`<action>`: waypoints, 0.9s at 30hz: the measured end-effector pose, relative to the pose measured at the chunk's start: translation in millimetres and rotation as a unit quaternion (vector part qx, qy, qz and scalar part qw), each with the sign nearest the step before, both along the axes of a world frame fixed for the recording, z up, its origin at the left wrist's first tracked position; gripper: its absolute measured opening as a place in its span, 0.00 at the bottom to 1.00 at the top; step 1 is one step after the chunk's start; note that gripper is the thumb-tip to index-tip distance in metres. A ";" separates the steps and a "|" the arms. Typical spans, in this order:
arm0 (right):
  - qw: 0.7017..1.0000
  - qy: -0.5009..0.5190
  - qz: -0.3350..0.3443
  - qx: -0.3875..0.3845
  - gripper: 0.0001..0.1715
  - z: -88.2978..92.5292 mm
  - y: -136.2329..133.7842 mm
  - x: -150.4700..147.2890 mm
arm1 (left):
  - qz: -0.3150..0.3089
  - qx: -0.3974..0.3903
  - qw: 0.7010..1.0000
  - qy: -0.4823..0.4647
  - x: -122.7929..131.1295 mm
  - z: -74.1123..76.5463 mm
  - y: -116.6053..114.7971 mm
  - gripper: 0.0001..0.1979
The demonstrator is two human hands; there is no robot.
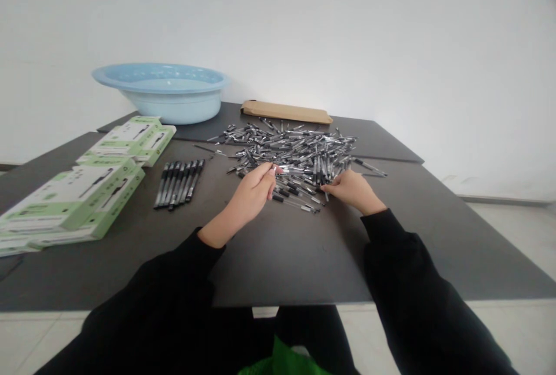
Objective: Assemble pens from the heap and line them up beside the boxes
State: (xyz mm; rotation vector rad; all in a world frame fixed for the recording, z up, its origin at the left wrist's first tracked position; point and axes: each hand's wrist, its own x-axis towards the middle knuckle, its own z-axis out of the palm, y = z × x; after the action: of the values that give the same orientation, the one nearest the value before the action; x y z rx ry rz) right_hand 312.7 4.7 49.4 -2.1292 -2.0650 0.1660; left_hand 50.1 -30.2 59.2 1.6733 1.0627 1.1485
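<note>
While reaching into the middle of the frame, holds the left hand point(252, 188) curled at the near left edge of a heap of pens point(291, 146), with thumb drawn toward forefinger. Cannot tell the grip there for certain, with the fingertips too small against the clutter. Just right of centre, pinches a pen point(326, 195) between thumb and forefinger of the right hand point(354, 191), at the heap's near right edge. Wears black sleeves point(163, 285), entering from the lower left and lower right. Left of centre, shows a row of pens point(179, 183), laid side by side on the dark table point(286, 271), apart from the heap. Farther left, shows overlapping green-and-white boxes point(54, 198); in the upper left, a pale blue basin point(178, 106); at upper centre, a long brown packet point(286, 111), just beyond the heap.
</note>
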 end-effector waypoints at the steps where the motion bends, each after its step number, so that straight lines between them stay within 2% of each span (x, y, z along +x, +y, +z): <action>1: 1.000 -0.009 -0.004 0.001 0.23 0.8 -0.9 -1.2 | -0.004 -0.004 1.000 0.003 0.5 -0.7 -0.2 0.12; 11: 0.998 -0.055 -0.033 -0.017 0.15 7.5 -7.5 -16.6 | -0.012 0.004 1.000 0.020 2.2 -3.7 0.7 0.11; 15: 0.998 -0.026 -0.046 0.018 0.15 21.9 -13.7 -3.9 | 0.011 0.006 1.000 0.014 3.1 -7.4 4.3 0.10; 18: 0.997 0.068 -0.016 0.034 0.18 40.3 -22.9 14.6 | 0.016 0.008 1.000 0.011 2.3 -8.3 6.1 0.09; 20: 0.985 0.166 0.014 0.047 0.17 51.8 -30.1 23.8 | -0.021 -0.019 1.000 -0.013 1.8 -8.9 6.1 0.11; 23: 0.945 0.308 0.077 0.076 0.17 61.9 -39.4 23.6 | -0.097 -0.082 0.989 -0.080 2.8 -10.6 3.9 0.14; 25: 0.916 0.374 0.133 0.050 0.16 63.1 -43.2 14.2 | -0.142 -0.116 0.975 -0.125 4.4 -11.7 1.6 0.15; 27: 0.894 0.410 0.181 -0.012 0.15 60.7 -44.8 1.5 | -0.178 -0.128 0.964 -0.153 5.7 -12.0 -0.6 0.16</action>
State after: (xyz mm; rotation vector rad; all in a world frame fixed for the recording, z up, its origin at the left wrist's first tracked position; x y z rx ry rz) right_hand 314.2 -40.1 110.1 -1.2761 -1.8539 0.9527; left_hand 55.9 -30.7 47.3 1.3598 0.6510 0.9505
